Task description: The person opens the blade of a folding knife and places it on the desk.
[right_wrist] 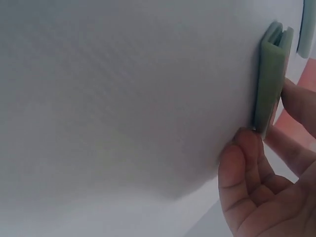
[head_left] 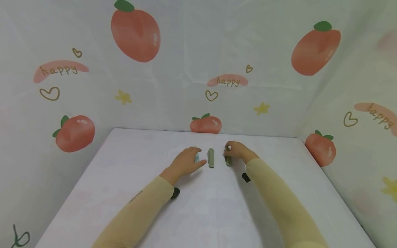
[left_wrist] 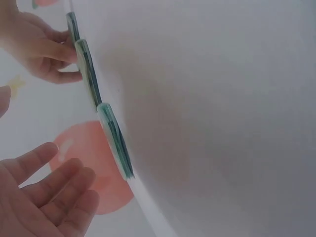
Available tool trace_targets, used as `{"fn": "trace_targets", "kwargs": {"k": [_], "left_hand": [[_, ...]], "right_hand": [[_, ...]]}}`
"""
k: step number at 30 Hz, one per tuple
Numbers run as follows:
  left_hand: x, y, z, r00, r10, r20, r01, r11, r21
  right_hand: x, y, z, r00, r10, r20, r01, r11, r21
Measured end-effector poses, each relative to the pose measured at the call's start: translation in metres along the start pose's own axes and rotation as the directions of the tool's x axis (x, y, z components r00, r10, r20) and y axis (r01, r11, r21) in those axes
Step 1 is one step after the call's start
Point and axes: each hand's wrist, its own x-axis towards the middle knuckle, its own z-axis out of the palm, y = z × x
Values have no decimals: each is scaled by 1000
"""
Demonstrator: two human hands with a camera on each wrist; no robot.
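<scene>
Three slim, flat pieces with rounded ends, layered along their edges like closed folding tools, stand in a row on the white table. My left hand (head_left: 186,162), its fingers spread, is beside the pale blue-green piece (left_wrist: 116,143) and partly hides it in the head view. In the middle lies a light green piece (head_left: 211,158), with neither hand on it. At the right, my right hand (head_left: 238,150) pinches the far end of a darker green piece (head_left: 228,161). The right wrist view shows fingertips around one end of this green piece (right_wrist: 270,79).
The white table (head_left: 214,210) ends at a fabric backdrop (head_left: 183,62) printed with fruit and hearts. Both forearms, in pale yellow sleeves (head_left: 139,210), reach over the table from the near side. A dark camera piece (head_left: 246,177) shows beside the right wrist.
</scene>
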Motion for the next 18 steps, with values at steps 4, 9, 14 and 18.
{"fn": "trace_targets", "kwargs": {"k": [4,9,14,18], "left_hand": [[2,2,2,1000,6,1,-6,1000,-1],[4,6,6,1000,2,-2,-2,1000,-24],[6,12,11,1000,11,4,-11,999,-52],[8,18,16,1000,31,3,-31,998,-55]], "right_hand": [[-3,-3,1,999,51,8,-51,998,28],[-6,-4,1,996,86,12,-87,991,100],[-11,-4,3,994,113,12,-113,968,223],[-16,-3,4,993,120,11,-117,942,316]]}}
